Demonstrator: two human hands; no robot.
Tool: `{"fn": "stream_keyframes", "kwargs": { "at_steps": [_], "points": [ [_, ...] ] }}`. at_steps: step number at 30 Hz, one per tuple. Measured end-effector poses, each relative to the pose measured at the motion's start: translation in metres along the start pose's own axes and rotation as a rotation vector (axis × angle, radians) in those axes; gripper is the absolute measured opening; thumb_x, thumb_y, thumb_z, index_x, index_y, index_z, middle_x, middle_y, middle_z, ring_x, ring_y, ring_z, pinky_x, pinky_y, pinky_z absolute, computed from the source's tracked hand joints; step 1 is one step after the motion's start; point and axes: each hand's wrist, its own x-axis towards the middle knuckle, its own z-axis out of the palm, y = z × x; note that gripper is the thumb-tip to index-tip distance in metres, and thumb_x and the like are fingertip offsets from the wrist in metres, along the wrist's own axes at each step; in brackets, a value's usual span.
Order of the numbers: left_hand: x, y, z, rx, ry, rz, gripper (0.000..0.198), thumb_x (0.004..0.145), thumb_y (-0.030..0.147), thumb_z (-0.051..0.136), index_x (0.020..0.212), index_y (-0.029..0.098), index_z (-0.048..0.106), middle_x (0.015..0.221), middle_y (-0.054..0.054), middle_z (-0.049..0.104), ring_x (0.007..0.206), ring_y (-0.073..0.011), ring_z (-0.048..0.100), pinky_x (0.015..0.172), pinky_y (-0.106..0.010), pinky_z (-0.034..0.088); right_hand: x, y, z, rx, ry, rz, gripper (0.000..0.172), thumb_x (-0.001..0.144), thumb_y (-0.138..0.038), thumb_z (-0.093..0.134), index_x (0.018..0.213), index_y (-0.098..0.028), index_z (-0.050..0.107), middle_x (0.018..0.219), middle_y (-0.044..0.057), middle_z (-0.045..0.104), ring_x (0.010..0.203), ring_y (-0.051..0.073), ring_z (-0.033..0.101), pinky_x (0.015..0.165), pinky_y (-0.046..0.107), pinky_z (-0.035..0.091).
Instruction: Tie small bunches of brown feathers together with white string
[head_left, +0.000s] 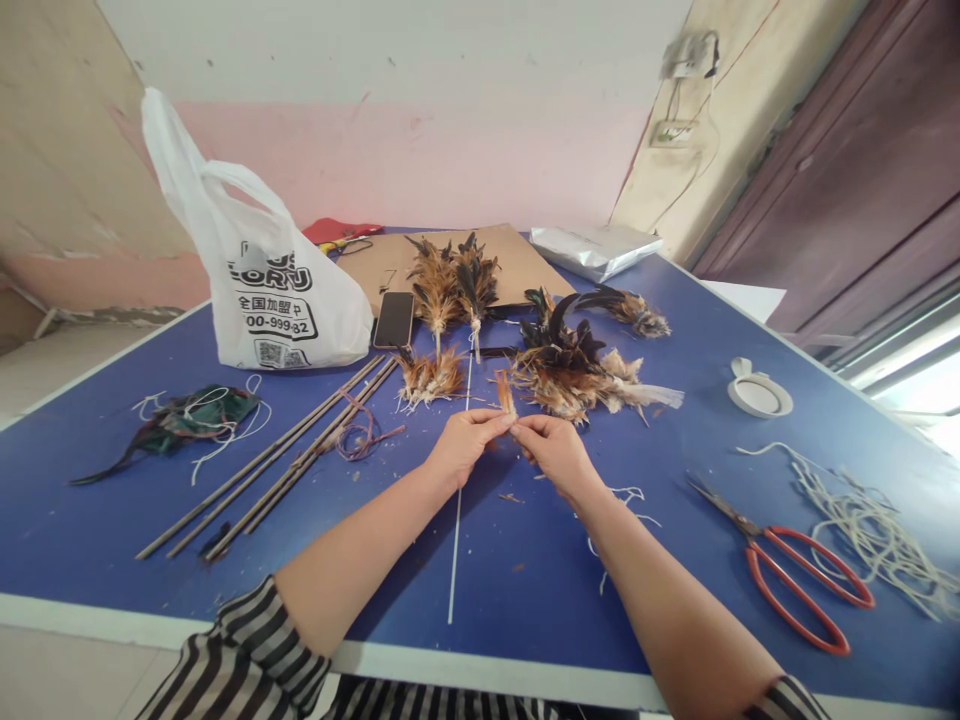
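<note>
An orange-brown feather (505, 393) with a pale fluffy base stands upright between my fingertips. My left hand (466, 440) pinches its lower end, thumb and finger closed. From the other side my right hand (553, 450) closes its fingertips on the same base, touching the left thumb. Just beyond, to the right, lies a loose heap of brown and black feathers (559, 365). A row of small brown feathers (431, 378) rests to the left of my hands. Farther back are two tied feather bundles (436, 295) with pale stems, lying partly on cardboard.
On the blue table (405, 560) are thin sticks (277, 455), red-handled scissors (780, 560), white string (862, 530), a tape roll (761, 394), a phone (394, 320), a white plastic bag (277, 270), the cardboard (525, 262), a silver packet (596, 250) and dark green feathers with string (199, 415).
</note>
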Motion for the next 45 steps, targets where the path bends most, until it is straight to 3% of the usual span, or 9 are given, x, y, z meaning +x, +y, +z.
{"fn": "stream_keyframes", "kwargs": {
  "at_steps": [4,8,15,23,26,32,36,41,45],
  "points": [
    [0.001,0.005,-0.001,-0.096,0.01,-0.058,0.03,0.053,0.034,0.073,0.073,0.013,0.066,0.065,-0.004,0.061,0.058,-0.009,0.051,0.051,-0.02,0.034,-0.001,-0.004,-0.003,-0.101,-0.058,-0.057,0.027,0.068,-0.042,0.056,0.072,-0.016,0.063,0.052,-0.001,0.051,0.046,0.009,0.041,0.043,0.022,0.033],
    [0.002,0.013,-0.002,-0.227,0.012,-0.128,0.027,0.051,0.03,0.075,0.067,0.011,0.064,0.058,-0.001,0.056,0.051,-0.0056,0.045,0.046,-0.018,0.03,-0.003,-0.009,-0.006,-0.259,-0.053,-0.251,0.023,0.065,-0.036,0.061,0.081,-0.019,0.063,0.066,0.001,0.057,0.052,0.01,0.044,0.051,0.024,0.038],
    [0.001,0.012,-0.003,-0.251,-0.054,-0.179,0.024,0.052,0.028,0.074,0.063,0.011,0.062,0.053,0.002,0.05,0.047,-0.0034,0.042,0.043,-0.017,0.028,-0.008,-0.013,-0.007,-0.567,0.036,-0.427,0.014,0.07,-0.034,0.059,0.069,-0.021,0.061,0.068,0.003,0.057,0.056,0.013,0.046,0.057,0.026,0.036],
    [0.001,0.006,-0.003,-0.169,-0.085,-0.188,0.028,0.05,0.031,0.075,0.067,0.012,0.065,0.057,-0.001,0.056,0.049,-0.0045,0.044,0.045,-0.018,0.03,-0.006,-0.01,-0.01,-0.558,0.077,-0.402,0.017,0.07,-0.036,0.058,0.061,-0.021,0.059,0.062,0.002,0.056,0.055,0.013,0.046,0.054,0.025,0.034],
    [0.001,0.006,-0.004,-0.137,-0.083,-0.183,0.028,0.05,0.032,0.075,0.068,0.012,0.065,0.059,-0.001,0.057,0.051,-0.0051,0.046,0.047,-0.018,0.03,-0.004,-0.01,-0.009,-0.42,0.054,-0.334,0.017,0.066,-0.036,0.061,0.061,-0.02,0.06,0.061,0.001,0.057,0.054,0.012,0.046,0.054,0.025,0.035],
    [0.0,0.008,-0.004,-0.077,-0.053,-0.088,0.026,0.054,0.034,0.072,0.07,0.014,0.066,0.064,-0.002,0.06,0.057,-0.0074,0.05,0.051,-0.02,0.031,-0.003,-0.01,-0.006,0.026,-0.097,0.019,0.027,0.063,-0.041,0.063,0.073,-0.016,0.064,0.058,0.0,0.056,0.048,0.009,0.043,0.047,0.023,0.034],
    [-0.001,0.007,-0.003,-0.06,-0.067,-0.073,0.028,0.056,0.035,0.071,0.073,0.014,0.066,0.065,-0.003,0.061,0.06,-0.0096,0.052,0.053,-0.021,0.033,-0.001,-0.003,-0.003,0.209,-0.121,0.071,0.025,0.062,-0.04,0.063,0.064,-0.015,0.059,0.052,-0.002,0.051,0.043,0.006,0.038,0.042,0.021,0.028],
    [-0.001,0.003,-0.002,-0.145,-0.082,-0.089,0.03,0.055,0.03,0.072,0.078,0.012,0.066,0.068,-0.005,0.059,0.06,-0.0086,0.051,0.051,-0.019,0.033,0.001,0.003,0.0,0.224,-0.104,0.06,0.021,0.065,-0.035,0.061,0.064,-0.015,0.057,0.05,-0.004,0.048,0.042,0.005,0.036,0.042,0.02,0.026],
    [0.001,-0.003,-0.001,-0.212,-0.032,-0.153,0.034,0.052,0.028,0.075,0.081,0.01,0.066,0.065,-0.004,0.057,0.055,-0.0061,0.047,0.047,-0.018,0.033,0.001,0.003,0.0,0.07,-0.063,0.012,0.019,0.067,-0.033,0.058,0.068,-0.014,0.059,0.05,-0.004,0.048,0.044,0.006,0.036,0.043,0.02,0.028]
  ]
}}
